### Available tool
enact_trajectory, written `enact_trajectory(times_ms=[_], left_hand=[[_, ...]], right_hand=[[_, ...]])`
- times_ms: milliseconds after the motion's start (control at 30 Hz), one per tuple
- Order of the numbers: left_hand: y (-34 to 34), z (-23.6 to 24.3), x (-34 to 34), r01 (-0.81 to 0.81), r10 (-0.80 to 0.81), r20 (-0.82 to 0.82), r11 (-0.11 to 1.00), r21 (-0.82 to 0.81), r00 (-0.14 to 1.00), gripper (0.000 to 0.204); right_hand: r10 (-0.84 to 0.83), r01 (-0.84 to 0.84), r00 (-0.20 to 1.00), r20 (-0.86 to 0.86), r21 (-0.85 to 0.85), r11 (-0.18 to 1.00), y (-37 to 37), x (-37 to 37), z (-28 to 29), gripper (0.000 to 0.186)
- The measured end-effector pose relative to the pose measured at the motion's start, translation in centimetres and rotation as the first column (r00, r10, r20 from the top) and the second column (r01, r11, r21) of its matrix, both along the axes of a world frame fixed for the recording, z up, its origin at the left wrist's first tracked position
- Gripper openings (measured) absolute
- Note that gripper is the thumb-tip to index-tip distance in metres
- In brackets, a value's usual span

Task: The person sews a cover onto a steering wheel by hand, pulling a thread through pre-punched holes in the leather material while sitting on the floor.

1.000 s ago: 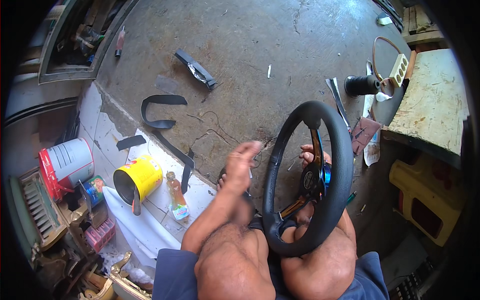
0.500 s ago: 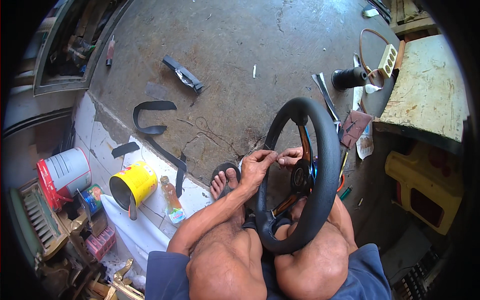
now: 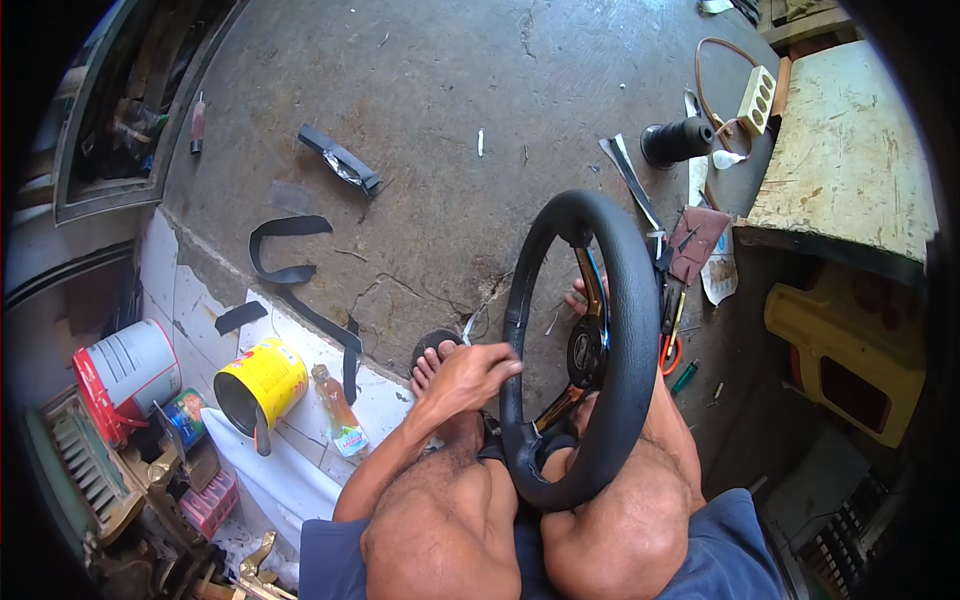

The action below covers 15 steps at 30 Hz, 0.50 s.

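Note:
A black leather-covered steering wheel stands tilted between my knees, its dark hub and shiny spokes facing left. A seam runs along the inner lower part of its rim. My left hand is at the wheel's left rim, fingers bent and pressed together at the tips. Whatever they pinch is too small to make out. Behind the spoke, my right hand shows only a few fingertips through the wheel; the rest is hidden by the rim and spoke.
A black thread spool, maroon pouch and orange-handled tool lie to the right, near a power strip and worn wooden box. Leftward are black strips, a yellow can, a bottle and a white-red bucket.
My hands have moved apart from their meeting point inside the wheel. The left has come down and left to the rim; the right has drawn back behind the spoke. The view has shifted slightly.

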<state>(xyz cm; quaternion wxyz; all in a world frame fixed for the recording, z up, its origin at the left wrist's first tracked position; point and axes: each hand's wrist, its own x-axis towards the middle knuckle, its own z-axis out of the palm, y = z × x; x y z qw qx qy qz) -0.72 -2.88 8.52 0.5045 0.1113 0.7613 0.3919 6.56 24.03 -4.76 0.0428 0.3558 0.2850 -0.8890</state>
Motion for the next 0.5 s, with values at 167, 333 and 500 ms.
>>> enact_trajectory(times_ms=[167, 333, 500], left_hand=[[-6.1, 2.3, 0.7, 0.084, -0.085, -0.02, 0.995, -0.045, 0.996, 0.023], [-14.4, 4.6, 1.3, -0.01, -0.015, -0.061, 0.919, -0.395, 0.998, 0.03], [-18.4, 6.9, 2.2, -0.181, 0.289, 0.118, 0.818, -0.546, 0.95, 0.033]], right_hand=[[0.409, -0.449, 0.893, 0.187, 0.394, 0.802, 5.3, 1.3, 0.2, 0.018], [0.366, -0.401, 0.916, 0.163, 0.387, 0.83, 4.5, 1.8, -1.9, 0.022], [0.685, -0.723, 0.66, 0.31, 0.508, 0.467, -1.7, 1.4, 7.4, 0.032]])
